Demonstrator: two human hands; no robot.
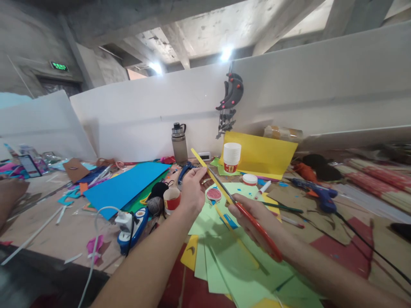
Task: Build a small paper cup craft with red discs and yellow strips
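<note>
Glossy red plastic scissors; matt yellow paper strip.

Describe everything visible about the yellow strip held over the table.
The yellow strip is a long, narrow, straight band that looks like paper or thin card. It slants from upper left down to lower right above the green sheets. The left hand pinches it near its upper end. Lower down, the red-handled scissors in the right hand meet its edge.

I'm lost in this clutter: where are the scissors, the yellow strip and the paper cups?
Scissors point(259, 232): head view, on the red handle.
Yellow strip point(199, 159): head view, on its upper end.
Paper cups point(231, 153): head view, on the stack's white side.
</note>
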